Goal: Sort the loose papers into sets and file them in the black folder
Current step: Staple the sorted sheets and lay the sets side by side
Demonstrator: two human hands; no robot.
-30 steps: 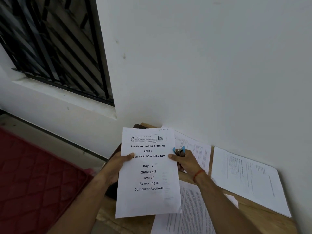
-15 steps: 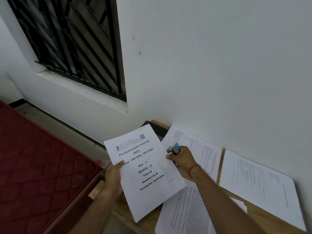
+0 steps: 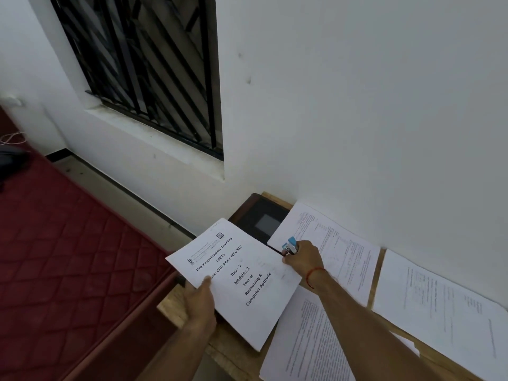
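Note:
I hold a white set of papers (image 3: pixel 242 281) titled "Pre Examination Training" tilted over the table's left end. My left hand (image 3: pixel 199 303) grips its lower left edge, thumb on top. My right hand (image 3: pixel 302 258) pinches the right edge and also holds a small blue stapler (image 3: pixel 290 245). The black folder (image 3: pixel 259 220) lies flat at the table's far left corner, partly covered by the held set and a printed sheet (image 3: pixel 332 251).
More printed sheets lie on the wooden table (image 3: pixel 176 303): one at the right (image 3: pixel 439 312) and one near the front (image 3: pixel 305 345). A white wall runs behind the table. A red quilted mattress (image 3: pixel 63 259) sits at the left, below a barred window (image 3: pixel 143 67).
The held set has turned clockwise and dropped lower, toward the black folder. The camera has swung so more of the folder, mattress and window show.

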